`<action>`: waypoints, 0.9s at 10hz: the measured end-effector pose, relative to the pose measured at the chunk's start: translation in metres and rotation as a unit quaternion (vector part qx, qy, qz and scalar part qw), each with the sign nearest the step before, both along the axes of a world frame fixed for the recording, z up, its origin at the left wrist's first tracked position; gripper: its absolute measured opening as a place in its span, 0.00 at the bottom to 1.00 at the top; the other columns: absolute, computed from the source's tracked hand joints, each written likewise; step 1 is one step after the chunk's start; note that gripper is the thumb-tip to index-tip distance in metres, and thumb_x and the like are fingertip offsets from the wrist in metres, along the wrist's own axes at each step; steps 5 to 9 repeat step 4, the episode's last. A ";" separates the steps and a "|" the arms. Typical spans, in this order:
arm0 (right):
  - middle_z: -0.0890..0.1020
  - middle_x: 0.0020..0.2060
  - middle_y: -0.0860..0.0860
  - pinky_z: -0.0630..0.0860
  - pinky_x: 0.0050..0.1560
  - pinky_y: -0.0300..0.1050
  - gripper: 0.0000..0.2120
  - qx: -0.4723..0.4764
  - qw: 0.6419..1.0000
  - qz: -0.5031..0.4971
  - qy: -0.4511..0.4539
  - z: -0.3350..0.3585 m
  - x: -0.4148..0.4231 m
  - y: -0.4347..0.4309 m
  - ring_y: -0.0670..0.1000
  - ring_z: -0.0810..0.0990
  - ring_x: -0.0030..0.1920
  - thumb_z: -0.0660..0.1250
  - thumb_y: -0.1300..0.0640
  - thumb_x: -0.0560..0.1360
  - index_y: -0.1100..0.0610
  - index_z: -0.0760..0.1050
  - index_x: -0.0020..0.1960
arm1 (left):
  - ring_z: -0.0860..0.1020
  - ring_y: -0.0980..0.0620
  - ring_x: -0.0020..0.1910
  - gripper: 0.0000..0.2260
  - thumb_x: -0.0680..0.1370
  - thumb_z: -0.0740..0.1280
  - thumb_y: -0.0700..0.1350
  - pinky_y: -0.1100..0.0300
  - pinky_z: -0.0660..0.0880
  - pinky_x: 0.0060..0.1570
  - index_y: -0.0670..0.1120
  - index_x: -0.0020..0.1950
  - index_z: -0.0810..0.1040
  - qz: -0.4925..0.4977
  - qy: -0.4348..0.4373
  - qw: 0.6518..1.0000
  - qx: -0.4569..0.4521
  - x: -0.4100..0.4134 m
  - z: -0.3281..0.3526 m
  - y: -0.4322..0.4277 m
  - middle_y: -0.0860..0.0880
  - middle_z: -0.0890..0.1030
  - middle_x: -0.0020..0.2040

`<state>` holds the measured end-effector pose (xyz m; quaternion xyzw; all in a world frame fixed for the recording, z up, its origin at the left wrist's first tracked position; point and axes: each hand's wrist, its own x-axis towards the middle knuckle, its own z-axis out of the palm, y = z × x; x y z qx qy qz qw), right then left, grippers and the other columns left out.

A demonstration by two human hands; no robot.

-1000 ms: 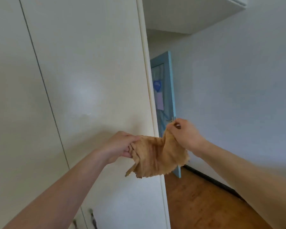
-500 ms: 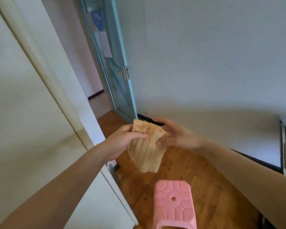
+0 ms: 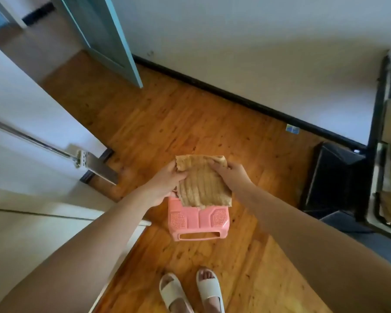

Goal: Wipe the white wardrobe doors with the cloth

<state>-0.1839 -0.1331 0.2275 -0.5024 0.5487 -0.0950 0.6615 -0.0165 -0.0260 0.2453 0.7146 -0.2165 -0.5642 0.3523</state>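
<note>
Cloth point(image 3: 202, 184) held in mid-air above pink stool point(image 3: 199, 224), off to the right of wardrobe doors point(image 3: 32, 233), touching neither. Left grip point(image 3: 165, 184) clamped on upper left edge, right grip point(image 3: 231, 177) clamped on upper right corner; spread flat between the 2, lower edge hanging free. Versus 1.0 s ago: then bunched and stretched in front of the door face; at 0.5 s, hanging as a narrow strip; now opened into 1 tidy panel, view swung down to wooden floor point(image 3: 167, 123). Read as refolding to present a fresh face, not wiping. No door contact at present; wiping judged paused, resumption needing a turn back left.
</note>
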 end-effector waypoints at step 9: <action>0.80 0.65 0.54 0.80 0.63 0.58 0.26 0.094 0.995 0.001 0.037 -0.256 -0.012 0.009 0.55 0.82 0.59 0.71 0.63 0.77 0.51 0.72 0.74 | 0.74 0.54 0.62 0.28 0.81 0.68 0.41 0.61 0.73 0.54 0.53 0.78 0.63 -0.047 -0.128 0.990 0.034 -0.013 -0.262 0.002 0.57 0.70 0.65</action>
